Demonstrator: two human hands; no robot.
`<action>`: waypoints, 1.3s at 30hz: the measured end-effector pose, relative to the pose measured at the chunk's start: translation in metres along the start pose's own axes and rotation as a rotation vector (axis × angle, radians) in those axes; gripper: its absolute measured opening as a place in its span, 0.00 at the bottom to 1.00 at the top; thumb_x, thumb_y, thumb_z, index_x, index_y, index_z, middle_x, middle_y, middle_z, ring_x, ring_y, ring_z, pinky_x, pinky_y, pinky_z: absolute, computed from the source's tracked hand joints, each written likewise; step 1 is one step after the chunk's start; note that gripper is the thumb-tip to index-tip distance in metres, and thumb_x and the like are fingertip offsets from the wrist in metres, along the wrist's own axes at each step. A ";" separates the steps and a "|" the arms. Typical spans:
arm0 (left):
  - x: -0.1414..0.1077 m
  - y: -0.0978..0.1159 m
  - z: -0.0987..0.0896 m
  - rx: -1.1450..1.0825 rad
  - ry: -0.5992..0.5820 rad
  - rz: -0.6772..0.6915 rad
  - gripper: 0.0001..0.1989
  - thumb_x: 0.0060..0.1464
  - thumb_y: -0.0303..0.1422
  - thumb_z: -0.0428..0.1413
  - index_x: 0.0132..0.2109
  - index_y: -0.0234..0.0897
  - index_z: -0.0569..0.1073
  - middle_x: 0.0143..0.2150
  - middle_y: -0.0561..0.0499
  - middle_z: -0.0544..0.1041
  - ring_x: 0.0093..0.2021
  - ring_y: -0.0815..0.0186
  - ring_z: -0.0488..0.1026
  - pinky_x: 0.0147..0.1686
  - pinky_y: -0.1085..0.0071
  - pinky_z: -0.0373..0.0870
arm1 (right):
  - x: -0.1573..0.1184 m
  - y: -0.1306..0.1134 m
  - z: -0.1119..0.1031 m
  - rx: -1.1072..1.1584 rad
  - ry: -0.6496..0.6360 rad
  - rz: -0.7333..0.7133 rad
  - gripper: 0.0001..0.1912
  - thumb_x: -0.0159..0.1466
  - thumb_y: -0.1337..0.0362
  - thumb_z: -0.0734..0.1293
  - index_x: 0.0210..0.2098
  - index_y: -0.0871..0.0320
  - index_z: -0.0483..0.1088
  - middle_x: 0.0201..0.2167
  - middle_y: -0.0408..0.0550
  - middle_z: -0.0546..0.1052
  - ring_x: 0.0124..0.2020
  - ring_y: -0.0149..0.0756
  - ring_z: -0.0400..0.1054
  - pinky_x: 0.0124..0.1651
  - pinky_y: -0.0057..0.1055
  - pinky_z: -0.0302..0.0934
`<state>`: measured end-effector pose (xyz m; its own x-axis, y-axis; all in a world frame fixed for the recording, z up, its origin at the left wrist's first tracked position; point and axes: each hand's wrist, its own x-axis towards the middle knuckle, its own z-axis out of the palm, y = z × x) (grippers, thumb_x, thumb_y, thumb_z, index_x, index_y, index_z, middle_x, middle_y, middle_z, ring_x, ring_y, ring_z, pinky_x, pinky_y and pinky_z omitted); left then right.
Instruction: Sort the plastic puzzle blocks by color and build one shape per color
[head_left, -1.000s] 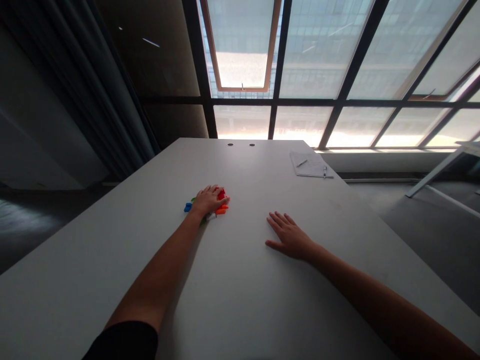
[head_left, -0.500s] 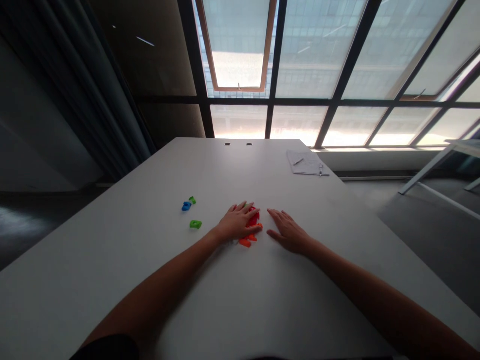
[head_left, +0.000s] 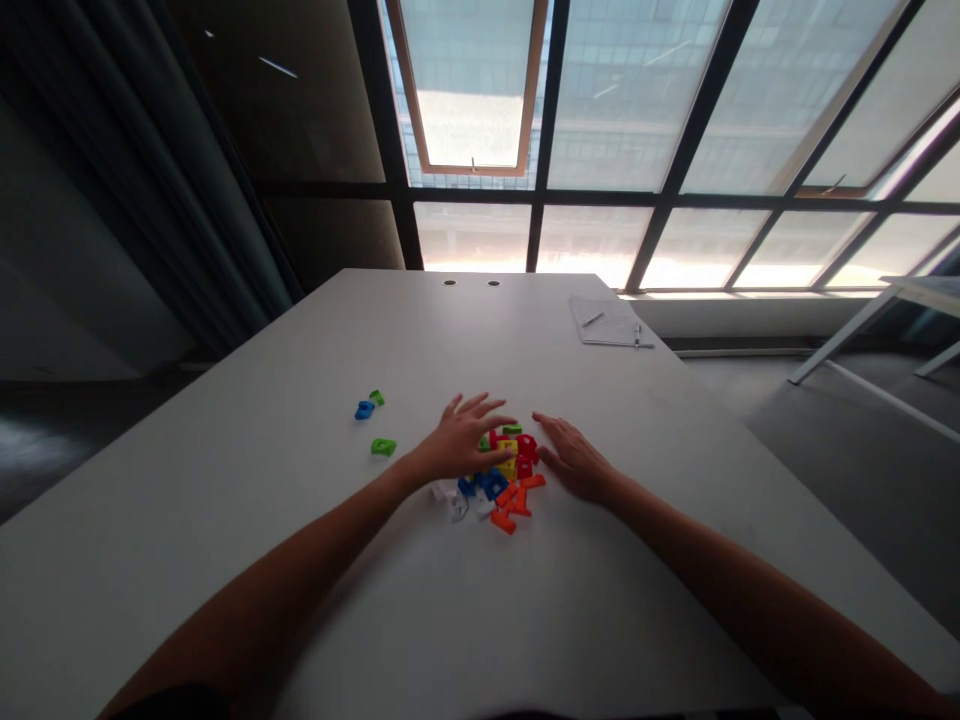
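Coloured plastic pieces [head_left: 504,478] were heaped on the surface [head_left: 247,480] between the left hand [head_left: 459,447] and right hand [head_left: 574,462]; the fingers [head_left: 480,405] were released, and brushing could have scattered the pieces.

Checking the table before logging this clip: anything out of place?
Three small plastic pieces look like strays: a blue piece, a green piece and another green piece. They lie well apart from the main heap, which sits between the left hand and right hand.

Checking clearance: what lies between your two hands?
In the head view, a heap of coloured plastic pieces lies between the left hand and right hand.
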<state>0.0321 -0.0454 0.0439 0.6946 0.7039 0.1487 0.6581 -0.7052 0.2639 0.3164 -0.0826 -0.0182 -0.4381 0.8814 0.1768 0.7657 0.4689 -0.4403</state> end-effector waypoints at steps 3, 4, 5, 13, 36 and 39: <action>-0.021 -0.071 -0.022 0.175 0.150 -0.201 0.34 0.66 0.60 0.49 0.68 0.46 0.74 0.76 0.43 0.65 0.76 0.42 0.56 0.75 0.37 0.43 | 0.000 -0.003 -0.002 -0.020 -0.022 0.028 0.42 0.77 0.38 0.48 0.77 0.59 0.52 0.76 0.60 0.61 0.76 0.53 0.54 0.78 0.56 0.47; -0.031 -0.097 -0.026 0.207 0.162 -0.273 0.37 0.66 0.61 0.47 0.68 0.41 0.73 0.76 0.40 0.64 0.76 0.41 0.56 0.74 0.38 0.46 | 0.000 -0.004 -0.003 -0.028 -0.027 0.030 0.41 0.77 0.38 0.48 0.77 0.59 0.52 0.75 0.61 0.61 0.76 0.52 0.54 0.78 0.56 0.47; -0.041 -0.120 -0.029 0.213 0.156 -0.344 0.41 0.65 0.62 0.45 0.69 0.36 0.71 0.75 0.37 0.64 0.75 0.39 0.57 0.73 0.38 0.49 | 0.000 -0.005 -0.003 -0.035 -0.033 0.026 0.41 0.77 0.38 0.48 0.77 0.59 0.52 0.75 0.61 0.61 0.76 0.52 0.54 0.78 0.55 0.47; -0.051 -0.121 0.007 0.038 0.018 -0.222 0.44 0.68 0.62 0.41 0.74 0.34 0.64 0.76 0.39 0.64 0.77 0.47 0.55 0.75 0.49 0.50 | 0.001 -0.007 -0.006 -0.033 -0.022 -0.033 0.37 0.78 0.43 0.52 0.76 0.60 0.56 0.73 0.61 0.65 0.75 0.50 0.57 0.78 0.56 0.46; -0.028 -0.043 0.015 -0.476 0.065 -0.065 0.26 0.65 0.39 0.53 0.67 0.41 0.74 0.69 0.44 0.73 0.64 0.55 0.74 0.61 0.61 0.74 | 0.001 -0.007 -0.008 0.076 0.223 -0.266 0.14 0.77 0.59 0.64 0.55 0.53 0.79 0.52 0.54 0.84 0.54 0.46 0.77 0.61 0.47 0.66; -0.028 -0.047 0.014 -0.397 0.049 -0.055 0.22 0.63 0.34 0.53 0.61 0.41 0.79 0.61 0.45 0.79 0.51 0.61 0.79 0.48 0.68 0.77 | 0.006 -0.010 -0.008 0.031 0.178 -0.266 0.18 0.77 0.58 0.62 0.63 0.52 0.74 0.59 0.55 0.80 0.60 0.47 0.73 0.64 0.50 0.64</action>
<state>-0.0138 -0.0331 0.0139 0.6405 0.7496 0.1668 0.5237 -0.5852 0.6191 0.3098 -0.0821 -0.0059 -0.5292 0.7258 0.4395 0.6198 0.6844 -0.3839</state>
